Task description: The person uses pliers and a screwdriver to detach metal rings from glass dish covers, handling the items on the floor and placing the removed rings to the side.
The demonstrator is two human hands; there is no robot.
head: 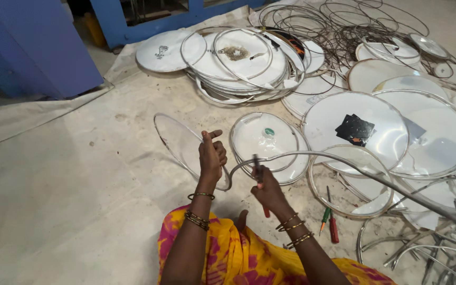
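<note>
Left hand (210, 157) clenched on the clear drumhead (186, 145) at 9 o'clock, right hand (266, 189) clenched on red-handled pliers (260, 177) biting the metal hoop (344, 164) trailing toward 3 o'clock; judging by this, steadying the head while pulling smoothly should avoid kinks.

Beige floor sheet (69, 211) — round drumheads (354, 129), metal hoops (428, 248)

— What is your left hand (210, 157) gripping?

— A clear, glossy plastic disc in a thin grey metal rim (183, 147). Your right hand (266, 188) holds a red-handled tool (260, 182) against a bent, dull silvery metal hoop strip (344, 164).

— And under you?

— A matt, stained beige cloth sheet (69, 184), rough-looking. The stacked white round drumheads (238, 60) look smooth, with shiny metal edges.
</note>
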